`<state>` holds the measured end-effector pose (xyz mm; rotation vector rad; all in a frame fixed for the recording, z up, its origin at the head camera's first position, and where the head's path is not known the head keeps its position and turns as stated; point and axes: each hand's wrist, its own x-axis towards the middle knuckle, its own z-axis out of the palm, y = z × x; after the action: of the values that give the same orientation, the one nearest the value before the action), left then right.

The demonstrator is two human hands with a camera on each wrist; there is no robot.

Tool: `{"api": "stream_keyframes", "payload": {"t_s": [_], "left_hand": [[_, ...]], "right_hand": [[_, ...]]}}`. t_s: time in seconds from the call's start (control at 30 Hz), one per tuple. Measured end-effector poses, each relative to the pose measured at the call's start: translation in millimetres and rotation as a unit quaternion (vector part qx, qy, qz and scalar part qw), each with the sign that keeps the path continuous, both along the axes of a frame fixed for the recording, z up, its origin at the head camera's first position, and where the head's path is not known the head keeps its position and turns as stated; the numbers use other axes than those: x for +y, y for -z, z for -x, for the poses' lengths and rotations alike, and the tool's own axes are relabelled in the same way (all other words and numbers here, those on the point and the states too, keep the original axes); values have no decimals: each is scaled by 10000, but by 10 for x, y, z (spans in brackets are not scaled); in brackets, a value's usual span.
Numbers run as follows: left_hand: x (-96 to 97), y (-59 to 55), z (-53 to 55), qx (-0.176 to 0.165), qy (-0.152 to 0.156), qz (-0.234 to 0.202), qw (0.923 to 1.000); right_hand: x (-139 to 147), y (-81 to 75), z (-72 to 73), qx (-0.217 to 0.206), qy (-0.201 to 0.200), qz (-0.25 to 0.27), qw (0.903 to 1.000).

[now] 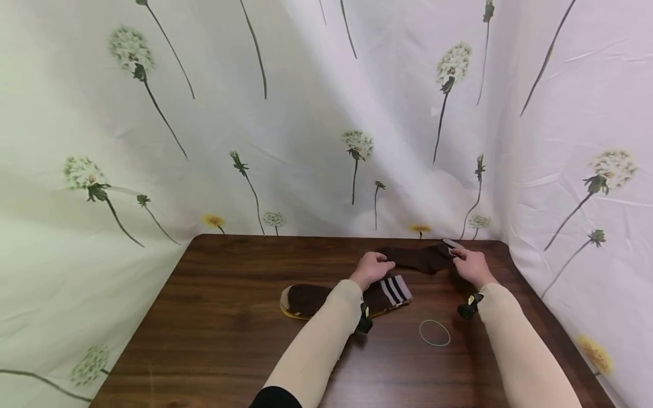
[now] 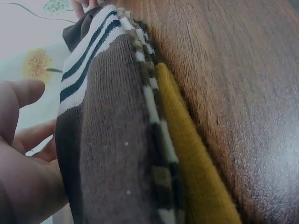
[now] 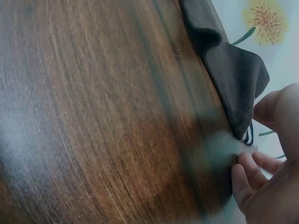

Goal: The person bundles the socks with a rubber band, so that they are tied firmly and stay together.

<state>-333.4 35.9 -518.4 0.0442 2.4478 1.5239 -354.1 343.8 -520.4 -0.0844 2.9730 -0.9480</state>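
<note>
A dark brown sock (image 1: 415, 258) lies along the table's far edge. My right hand (image 1: 474, 267) pinches its cuff end, where a bit of white-striped cuff (image 1: 451, 244) sticks up. At the sock's other end is my left hand (image 1: 372, 268), thumb and fingers apart in the left wrist view (image 2: 28, 140); whether it touches the sock is hidden. Under my left forearm lies a stack of socks (image 2: 112, 121): a brown one with a white, dark-striped cuff on top, a patterned one and a mustard one (image 2: 187, 154) below.
A thin pale green loop like a rubber band (image 1: 435, 333) lies on the dark wood table (image 1: 214, 317), nearer than the socks. A white curtain with dandelion prints (image 1: 306, 141) hangs behind the table and along its right side.
</note>
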Motion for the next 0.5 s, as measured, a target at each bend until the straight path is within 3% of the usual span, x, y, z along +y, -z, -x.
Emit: {"api": "stream_keyframes", "payload": {"t_s": [0.27, 0.5], "left_hand": [[-52, 12, 0, -19, -344, -112, 9993], [-98, 23, 13, -152, -314, -181, 9992]], "right_hand": [[-47, 6, 23, 35, -313, -420, 9986], [-32, 21, 56, -152, -226, -341, 9990]]}}
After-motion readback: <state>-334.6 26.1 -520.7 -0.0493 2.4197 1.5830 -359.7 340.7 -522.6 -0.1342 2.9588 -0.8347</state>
